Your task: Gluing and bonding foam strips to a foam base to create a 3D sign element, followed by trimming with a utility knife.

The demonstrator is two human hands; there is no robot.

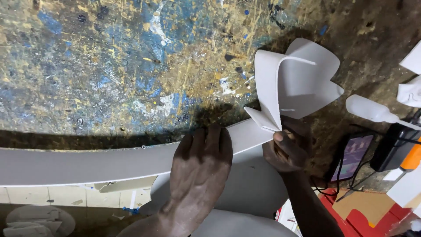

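Head view, looking down at a paint-spattered workbench (109,66), blue and ochre over a dark top.

Item 1: long white strip (87,164) of stiff sheet material, lying along the bench's near edge. Left hand (199,169) rests on it palm down, fingers flat and spread, pressing rather than clasping; the strip runs out to both sides from under those fingertips.

Item 2: folded white end (294,83) of the same sheet, just beyond the right fingertips. Right hand (285,151) pinches the crease between thumb and fingers, closed on the fold. Above the pinch the sheet loops up and back in two curved flaps.

Progress, as a judgement: one end appears bent over and creased; the long run to the left of the left fingers lies flat and unworked. Whether the fold is fixed cannot be told.

Surroundings: white squeeze bottle (370,109) with a tapered nozzle, near, to the right of the right fingers. Past it a small screen device (354,153), a black and orange tool (401,151) with cables, and more white offcuts (412,90). Below the hands, white scraps (35,221) lie on a tiled floor (61,195). Nothing lies between the fingers and the fold; the raised flaps crowd the bottle's side.
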